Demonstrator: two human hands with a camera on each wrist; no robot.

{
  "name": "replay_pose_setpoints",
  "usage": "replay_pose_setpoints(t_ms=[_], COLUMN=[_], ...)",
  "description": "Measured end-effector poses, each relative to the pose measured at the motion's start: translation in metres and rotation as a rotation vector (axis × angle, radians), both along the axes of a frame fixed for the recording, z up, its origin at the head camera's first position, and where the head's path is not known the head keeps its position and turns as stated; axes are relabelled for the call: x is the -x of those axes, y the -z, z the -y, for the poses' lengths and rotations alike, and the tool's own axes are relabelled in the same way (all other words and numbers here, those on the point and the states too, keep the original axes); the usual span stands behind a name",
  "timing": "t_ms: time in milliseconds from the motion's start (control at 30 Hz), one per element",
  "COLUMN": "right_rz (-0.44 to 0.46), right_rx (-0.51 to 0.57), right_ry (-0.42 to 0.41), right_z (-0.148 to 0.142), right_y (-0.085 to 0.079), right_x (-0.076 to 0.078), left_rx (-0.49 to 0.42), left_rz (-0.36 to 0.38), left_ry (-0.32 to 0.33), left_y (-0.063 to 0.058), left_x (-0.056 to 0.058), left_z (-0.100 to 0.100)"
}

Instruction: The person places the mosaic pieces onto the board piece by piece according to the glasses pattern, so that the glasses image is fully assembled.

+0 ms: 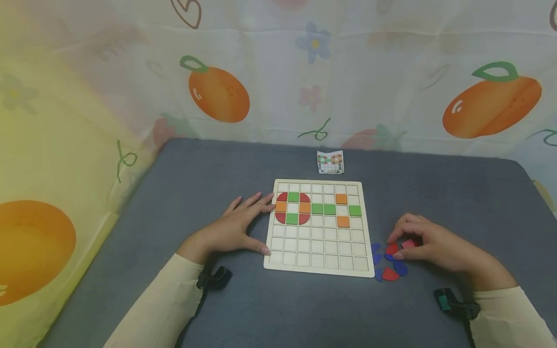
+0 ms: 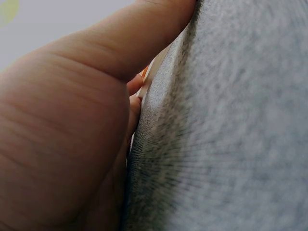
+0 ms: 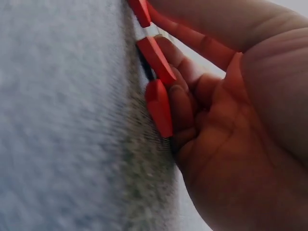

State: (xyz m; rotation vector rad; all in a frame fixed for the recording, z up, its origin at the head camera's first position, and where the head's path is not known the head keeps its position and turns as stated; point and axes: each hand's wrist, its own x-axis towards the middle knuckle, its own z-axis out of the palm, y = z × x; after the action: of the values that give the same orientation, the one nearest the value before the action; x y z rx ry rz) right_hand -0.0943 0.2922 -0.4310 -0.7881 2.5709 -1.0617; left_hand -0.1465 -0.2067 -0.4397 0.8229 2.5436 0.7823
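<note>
A pale square grid board (image 1: 306, 245) lies on the table, with red, green and orange tiles set in its upper cells. Spread along the board's left edge, my left hand (image 1: 232, 227) touches it with fingertips and thumb, fingers fairly straight. To the right, my right hand (image 1: 428, 244) pinches a rounded red tile (image 1: 392, 249) between thumb and index finger, low over the loose pieces. Around it lie blue tiles (image 1: 400, 268), another red tile (image 1: 390, 274) and a pinkish-red tile (image 1: 408, 243). Red tiles (image 3: 158, 108) sit beside my curled fingers in the right wrist view.
A small printed card (image 1: 330, 162) with a coloured grid pattern lies behind the board. Grey cloth (image 1: 209, 166) covers the table. A fruit-print curtain (image 1: 270, 87) hangs at the back and left. Each wrist wears a black camera mount (image 1: 215, 279).
</note>
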Motion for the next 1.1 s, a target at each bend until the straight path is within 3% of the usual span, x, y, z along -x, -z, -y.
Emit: replay_pose_setpoints(t_ms=[267,667,833,967,1100], right_rz=[-0.004,-0.015,0.065,0.112,0.097], right_rx=[0.034,-0.042,-0.084,-0.041,-0.016], right_ry=[-0.011,0.043,0.117,0.172,0.230], right_z=[0.001,-0.009,-0.003,0.001,0.004], right_y=[0.000,-0.001,-0.005,-0.008,-0.010], right_x=[-0.001,0.001,0.000,0.000,0.000], left_rx=[-0.018,-0.008,-0.011,-0.010,-0.013], left_rz=[0.000,-0.015,0.000,0.000,-0.001], left_ry=[0.000,0.007,0.002,-0.002,-0.001], left_y=[-0.001,-0.002,-0.002,-0.001,-0.001], left_x=[-0.001,0.000,0.000,0.000,0.000], left_z=[-0.001,-0.002,-0.001,-0.001,-0.001])
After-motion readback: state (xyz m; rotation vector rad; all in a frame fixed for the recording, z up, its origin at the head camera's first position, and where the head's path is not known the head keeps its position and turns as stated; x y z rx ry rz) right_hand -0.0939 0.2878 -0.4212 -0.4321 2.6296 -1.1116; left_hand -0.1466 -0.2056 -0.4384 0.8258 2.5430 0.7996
